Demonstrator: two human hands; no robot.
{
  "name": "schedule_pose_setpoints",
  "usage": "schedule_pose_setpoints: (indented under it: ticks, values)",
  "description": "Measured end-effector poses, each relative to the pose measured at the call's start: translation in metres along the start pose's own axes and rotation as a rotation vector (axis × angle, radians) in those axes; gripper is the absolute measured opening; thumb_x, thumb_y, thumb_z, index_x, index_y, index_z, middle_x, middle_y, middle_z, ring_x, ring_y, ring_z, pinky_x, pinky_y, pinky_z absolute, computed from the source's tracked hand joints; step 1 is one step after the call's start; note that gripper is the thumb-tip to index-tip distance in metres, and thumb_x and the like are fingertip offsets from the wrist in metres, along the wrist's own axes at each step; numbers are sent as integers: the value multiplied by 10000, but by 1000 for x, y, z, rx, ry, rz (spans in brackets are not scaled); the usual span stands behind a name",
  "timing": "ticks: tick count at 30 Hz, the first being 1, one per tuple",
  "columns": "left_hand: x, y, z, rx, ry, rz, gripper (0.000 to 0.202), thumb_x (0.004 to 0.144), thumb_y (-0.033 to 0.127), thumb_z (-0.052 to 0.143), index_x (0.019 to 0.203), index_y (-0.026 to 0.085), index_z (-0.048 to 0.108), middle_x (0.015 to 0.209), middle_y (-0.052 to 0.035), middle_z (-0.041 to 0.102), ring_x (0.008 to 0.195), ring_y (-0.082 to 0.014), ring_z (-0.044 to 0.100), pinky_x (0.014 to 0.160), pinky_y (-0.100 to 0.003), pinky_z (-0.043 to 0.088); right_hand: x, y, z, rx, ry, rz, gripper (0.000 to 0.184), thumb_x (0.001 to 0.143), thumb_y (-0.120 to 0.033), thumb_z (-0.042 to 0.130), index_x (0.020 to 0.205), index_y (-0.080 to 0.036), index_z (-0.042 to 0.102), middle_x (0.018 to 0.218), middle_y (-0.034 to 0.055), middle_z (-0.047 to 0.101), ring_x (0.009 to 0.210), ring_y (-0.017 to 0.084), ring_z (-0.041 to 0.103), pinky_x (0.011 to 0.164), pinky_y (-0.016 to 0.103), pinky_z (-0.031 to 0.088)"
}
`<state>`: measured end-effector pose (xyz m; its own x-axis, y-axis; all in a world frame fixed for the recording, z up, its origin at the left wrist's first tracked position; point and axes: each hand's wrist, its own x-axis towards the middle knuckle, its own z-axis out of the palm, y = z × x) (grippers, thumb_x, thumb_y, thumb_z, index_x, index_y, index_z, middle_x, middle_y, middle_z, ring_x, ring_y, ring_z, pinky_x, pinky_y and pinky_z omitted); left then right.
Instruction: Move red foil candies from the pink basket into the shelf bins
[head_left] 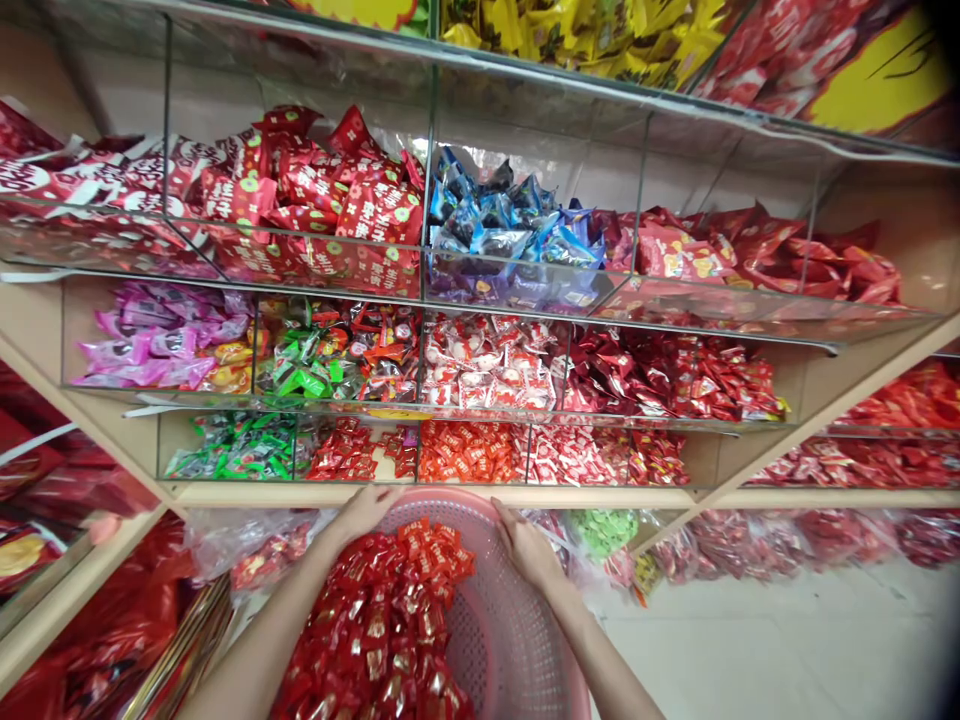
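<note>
Between my arms is a pink plastic basket with small holes in its wall. Shiny red wrapped candies fill its left side, and smaller orange-red candies lie near its far rim. My left hand grips the rim at the far left, fingers pointing to the shelf. On the far right of the rim, my right hand is closed around the edge. The basket's far rim is close to the lowest shelf edge. Just behind it lies a bin of orange-red candies.
Tiered shelves with clear dividers hold wrapped sweets: blue packets, purple packets and green candies. Bagged candies sit under the shelf on the right. Pale floor shows at lower right; red packages stand at lower left.
</note>
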<state>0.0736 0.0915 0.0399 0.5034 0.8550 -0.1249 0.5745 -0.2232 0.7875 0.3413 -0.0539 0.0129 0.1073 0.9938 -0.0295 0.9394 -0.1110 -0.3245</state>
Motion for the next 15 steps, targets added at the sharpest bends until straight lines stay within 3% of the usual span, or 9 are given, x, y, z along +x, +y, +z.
schedule_pose_setpoints:
  ticks: [6,10,15]
  values:
    - [3,-14,-6,-131,-55,-20,522,692,554,495,841,100,706,736,-35,696,678,-184,578,642,-271,434,-1,-4,-4,33,7,22,451,916,-293,292,1362,-234,334,1260,88,520,1062,183,552,869,285,401]
    - [4,-21,-5,-242,-42,-5,500,677,500,565,980,119,681,949,-60,697,827,-199,606,759,-286,455,0,1,-4,82,30,33,406,909,-299,327,1296,-215,418,1222,89,545,1045,181,554,855,271,399]
    - [6,-29,-3,-261,-25,-47,463,659,493,592,940,140,697,976,-59,695,885,-212,616,821,-302,452,-7,-5,-8,39,273,-44,308,901,-232,333,1128,-168,531,1134,110,560,1030,187,524,880,303,381]
